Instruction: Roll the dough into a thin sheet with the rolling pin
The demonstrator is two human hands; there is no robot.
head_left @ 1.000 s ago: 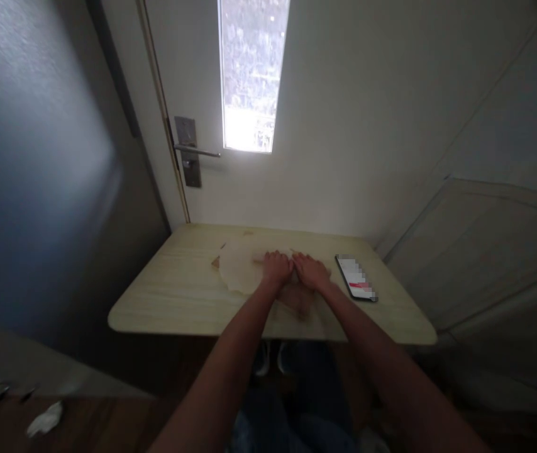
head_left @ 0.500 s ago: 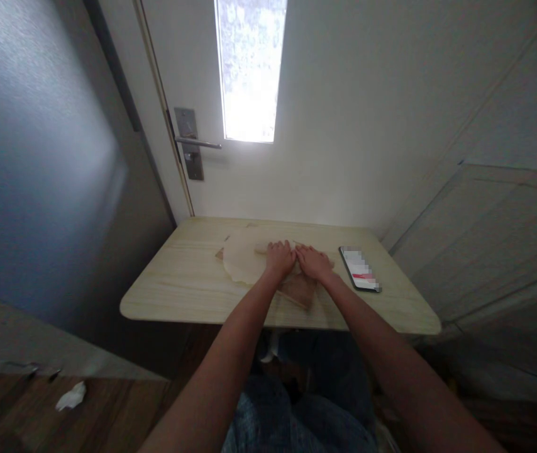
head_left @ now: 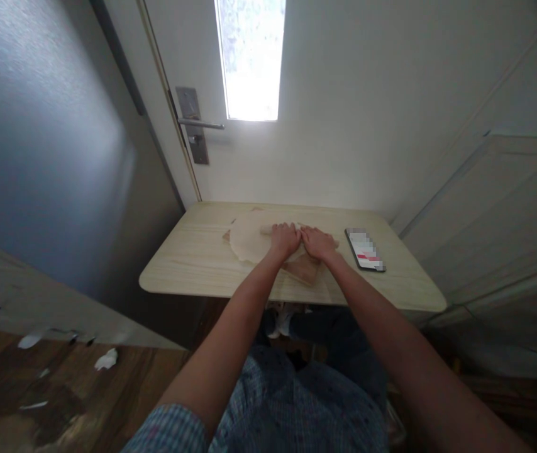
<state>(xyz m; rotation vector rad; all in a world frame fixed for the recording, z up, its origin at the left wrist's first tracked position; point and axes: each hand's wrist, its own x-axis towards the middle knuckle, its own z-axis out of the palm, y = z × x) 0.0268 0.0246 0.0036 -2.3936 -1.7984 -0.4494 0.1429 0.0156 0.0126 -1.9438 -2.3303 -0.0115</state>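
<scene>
A pale rolling pin (head_left: 265, 230) lies across a wide, thin sheet of dough (head_left: 244, 244), its left end showing. My left hand (head_left: 286, 238) is closed over the middle of the pin. Close beside it, almost touching, my right hand (head_left: 316, 241) grips the pin's right part, and a short end pokes out past the fingers. Under the dough is a brown wooden board (head_left: 304, 270), set at an angle, with its near corner and a small left corner visible. My hands and forearms hide part of the dough and most of the pin.
A phone (head_left: 365, 250) with a lit screen lies right of my hands on the light wooden table (head_left: 193, 264). Behind stands a white door with a metal handle (head_left: 201, 124). Crumpled white tissue (head_left: 106, 359) is on the floor at left. My legs are below the table.
The camera has tipped down, so the table sits higher and slightly further right in view. Both hands stay on the rolling pin, with little visible shift over the dough.
</scene>
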